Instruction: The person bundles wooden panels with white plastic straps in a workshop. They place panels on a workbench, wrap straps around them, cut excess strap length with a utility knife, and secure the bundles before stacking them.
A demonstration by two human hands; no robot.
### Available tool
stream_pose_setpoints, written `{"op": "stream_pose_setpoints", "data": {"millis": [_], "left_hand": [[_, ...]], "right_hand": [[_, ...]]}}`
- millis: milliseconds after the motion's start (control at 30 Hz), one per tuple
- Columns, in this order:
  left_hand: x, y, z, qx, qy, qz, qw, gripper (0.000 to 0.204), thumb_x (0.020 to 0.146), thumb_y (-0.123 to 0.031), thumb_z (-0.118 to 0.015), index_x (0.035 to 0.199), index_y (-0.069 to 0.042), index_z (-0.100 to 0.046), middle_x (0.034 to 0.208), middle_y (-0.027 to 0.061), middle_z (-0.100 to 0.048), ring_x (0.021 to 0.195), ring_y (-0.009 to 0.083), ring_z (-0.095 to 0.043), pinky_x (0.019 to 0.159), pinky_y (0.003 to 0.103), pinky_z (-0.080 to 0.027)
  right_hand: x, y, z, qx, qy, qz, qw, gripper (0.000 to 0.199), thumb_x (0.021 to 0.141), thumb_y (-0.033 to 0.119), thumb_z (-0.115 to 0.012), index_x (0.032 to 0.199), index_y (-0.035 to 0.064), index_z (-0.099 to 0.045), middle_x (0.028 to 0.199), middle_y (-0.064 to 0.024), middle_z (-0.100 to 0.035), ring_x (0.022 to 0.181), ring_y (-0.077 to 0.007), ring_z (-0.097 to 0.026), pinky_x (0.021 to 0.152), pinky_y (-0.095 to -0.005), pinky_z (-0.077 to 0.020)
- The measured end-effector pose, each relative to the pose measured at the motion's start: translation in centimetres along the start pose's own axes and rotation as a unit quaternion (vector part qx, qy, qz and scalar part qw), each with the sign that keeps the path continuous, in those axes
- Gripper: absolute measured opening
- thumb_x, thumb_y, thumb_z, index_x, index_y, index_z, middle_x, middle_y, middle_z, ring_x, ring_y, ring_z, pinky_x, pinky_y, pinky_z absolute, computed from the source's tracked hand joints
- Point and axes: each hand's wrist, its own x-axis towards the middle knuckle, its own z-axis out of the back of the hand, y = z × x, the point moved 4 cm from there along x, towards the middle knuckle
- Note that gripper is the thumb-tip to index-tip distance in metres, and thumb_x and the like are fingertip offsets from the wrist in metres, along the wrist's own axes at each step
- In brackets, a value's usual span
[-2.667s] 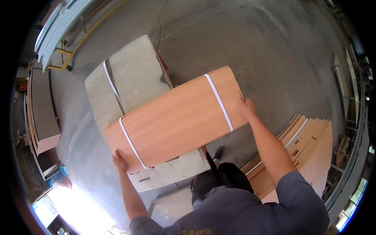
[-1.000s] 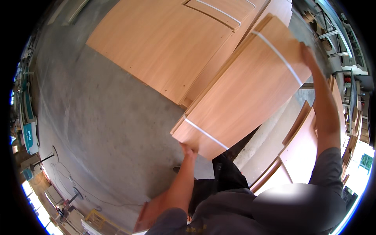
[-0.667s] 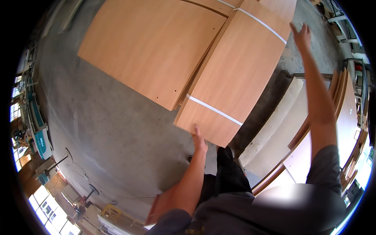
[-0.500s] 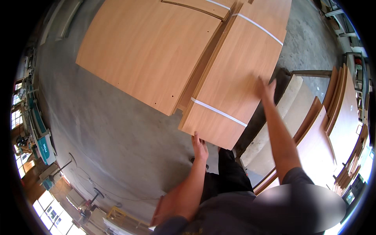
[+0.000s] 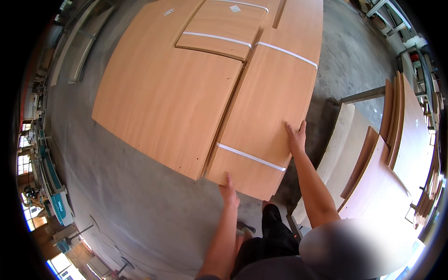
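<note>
A long bundle of wood-grain panels [image 5: 266, 107], bound with white straps, lies beside a large flat wood-grain panel [image 5: 163, 98]. My left hand [image 5: 229, 193] holds the near end of the bundle, its thumb on the top face and its fingers hidden below the edge. At the bundle's right edge, my right hand [image 5: 297, 139] grips the side with the thumb over the top. A thin dark gap separates the bundle from the large panel. A smaller strapped stack of panels [image 5: 224, 25] rests on the large panel's far part.
To the right, a metal frame [image 5: 366, 94] stands near several leaning boards [image 5: 394, 114] and a pale slab [image 5: 333, 144]. Grey concrete floor [image 5: 126, 177] spreads out on the left. Machines [image 5: 58, 200] line the far left side.
The bundle has shifted left against the large panel, narrowing the gap between them. My right hand has come from above the bundle onto its right edge. The view has also shifted.
</note>
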Motion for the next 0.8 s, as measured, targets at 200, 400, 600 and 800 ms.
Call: {"op": "stream_pose_setpoints", "data": {"millis": [200,400,600,800], "left_hand": [[1.5,-1.2,0.6,0.061,0.004,0.112,0.992,0.076,0.084,-0.045,-0.076,0.138,-0.003,-0.042,0.136,0.0087,-0.052,0.126,0.0231,-0.050,0.104,0.044,-0.043],[2.2,-2.1,1.8,0.160,0.042,0.200,0.966,0.083,0.083,-0.058,-0.070,0.137,-0.003,-0.042,0.130,0.0137,-0.055,0.121,0.0268,-0.056,0.104,0.044,-0.046],[2.1,-1.7,1.9,0.198,0.106,0.196,0.954,0.085,0.084,-0.064,-0.064,0.134,0.001,-0.044,0.128,0.0161,-0.058,0.114,0.0310,-0.061,0.100,0.046,-0.050],[1.0,-3.2,1.0,0.258,0.164,0.214,0.928,0.094,0.083,-0.070,-0.059,0.141,0.002,-0.038,0.137,0.0197,-0.053,0.126,0.0325,-0.054,0.108,0.050,-0.041]], "right_hand": [[1.7,-0.9,-0.2,-0.025,0.008,0.033,0.999,0.094,0.080,0.040,-0.077,0.143,-0.0094,-0.029,0.153,-0.0308,-0.025,0.144,-0.0390,-0.025,0.117,-0.0409,-0.0235],[-3.7,-2.8,0.3,-0.135,0.003,-0.032,0.990,0.105,0.078,0.047,-0.078,0.149,-0.0051,-0.021,0.159,-0.0269,-0.012,0.147,-0.0385,-0.018,0.117,-0.0410,-0.0258],[-8.5,-5.4,1.5,-0.044,0.052,-0.041,0.997,0.095,0.085,0.045,-0.072,0.150,-0.0013,-0.021,0.159,-0.0264,-0.011,0.148,-0.0385,-0.014,0.118,-0.0423,-0.0243],[-8.5,-6.2,1.0,-0.111,0.011,-0.019,0.994,0.081,0.089,0.040,-0.069,0.146,0.0009,-0.026,0.155,-0.0351,-0.008,0.142,-0.0471,-0.023,0.116,-0.0429,-0.0284]]}}
